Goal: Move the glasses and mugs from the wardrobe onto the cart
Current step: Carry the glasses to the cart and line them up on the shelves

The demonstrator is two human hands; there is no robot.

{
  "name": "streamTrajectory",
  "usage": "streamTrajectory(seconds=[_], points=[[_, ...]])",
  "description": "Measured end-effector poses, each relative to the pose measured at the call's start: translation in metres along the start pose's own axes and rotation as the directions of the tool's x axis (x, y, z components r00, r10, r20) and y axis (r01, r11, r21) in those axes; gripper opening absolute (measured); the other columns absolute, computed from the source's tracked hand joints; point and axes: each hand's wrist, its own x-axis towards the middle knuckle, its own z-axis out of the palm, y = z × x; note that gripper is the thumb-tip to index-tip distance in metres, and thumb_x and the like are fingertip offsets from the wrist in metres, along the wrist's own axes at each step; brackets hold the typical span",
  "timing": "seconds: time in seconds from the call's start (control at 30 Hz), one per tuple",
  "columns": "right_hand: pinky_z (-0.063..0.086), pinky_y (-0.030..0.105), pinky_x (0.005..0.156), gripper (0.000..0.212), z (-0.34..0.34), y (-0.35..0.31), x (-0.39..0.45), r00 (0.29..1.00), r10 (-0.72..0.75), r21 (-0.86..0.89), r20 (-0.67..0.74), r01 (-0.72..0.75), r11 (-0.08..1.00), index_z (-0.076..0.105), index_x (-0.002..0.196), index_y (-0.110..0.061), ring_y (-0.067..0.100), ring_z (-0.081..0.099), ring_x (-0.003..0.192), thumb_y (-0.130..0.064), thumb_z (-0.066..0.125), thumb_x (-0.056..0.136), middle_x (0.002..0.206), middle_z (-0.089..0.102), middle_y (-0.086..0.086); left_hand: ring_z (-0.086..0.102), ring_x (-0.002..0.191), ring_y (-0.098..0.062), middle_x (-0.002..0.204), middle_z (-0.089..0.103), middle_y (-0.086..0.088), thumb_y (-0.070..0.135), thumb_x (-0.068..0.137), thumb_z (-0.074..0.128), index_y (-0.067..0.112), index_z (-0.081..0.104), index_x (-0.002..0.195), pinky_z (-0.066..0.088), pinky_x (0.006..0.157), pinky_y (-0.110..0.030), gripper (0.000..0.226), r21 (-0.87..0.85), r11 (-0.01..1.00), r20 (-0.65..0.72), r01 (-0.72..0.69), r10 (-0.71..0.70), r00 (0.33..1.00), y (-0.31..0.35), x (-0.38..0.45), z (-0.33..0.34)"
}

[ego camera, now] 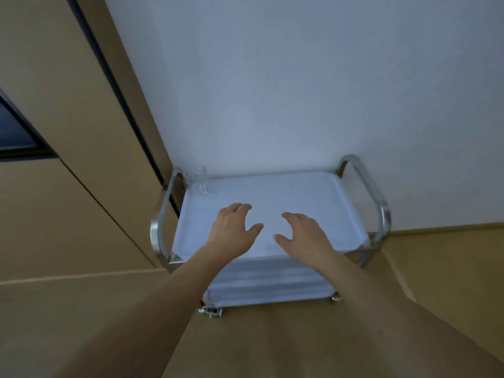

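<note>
Hovering above the cart [351, 211] top tray, left hand [231, 227] and right hand [302, 236] are held spread, holding nothing. One clear glass [197, 180] is noted at its far-left corner. Further glassware is best set beside it, upright, well inside the rim.

Both forearms are bare to the frame's edge; the left hand [231, 227] and right hand [302, 236] wear no gloves or rings.
</note>
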Motion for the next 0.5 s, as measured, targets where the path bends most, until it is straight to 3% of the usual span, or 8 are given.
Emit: streamTrajectory(seconds=[0.27, 0.5], points=[[0.038, 0.044, 0.112, 0.069, -0.162, 0.035, -0.047, 0.954, 0.059, -0.066, -0.294, -0.082, 0.994, 0.035, 0.154, -0.019, 0.028, 0.039, 0.140, -0.050, 0.057, 0.096, 0.153, 0.043, 0.006, 0.033, 0.142, -0.027, 0.155, 0.042, -0.003, 0.047, 0.098, 0.058, 0.020, 0.041, 0.151, 0.035, 0.112, -0.042, 0.062, 0.018, 0.961, -0.112, -0.277, 0.277, 0.954, 0.153, 0.032, -0.061], [0.036, 0.044, 0.113, 0.071, -0.246, 0.097, -0.088, 0.864, 0.203, -0.061, -0.461, -0.260, 0.964, 0.035, 0.154, -0.018, 0.031, 0.038, 0.141, -0.050, 0.059, 0.095, 0.153, 0.044, 0.008, 0.035, 0.142, -0.029, 0.153, 0.044, -0.007, 0.047, 0.096, 0.060, 0.018, 0.043, 0.150, 0.036, 0.113, -0.043, 0.063, -0.024, 0.840, -0.107, -0.543, 0.538, 0.836, 0.284, 0.067, -0.064]])
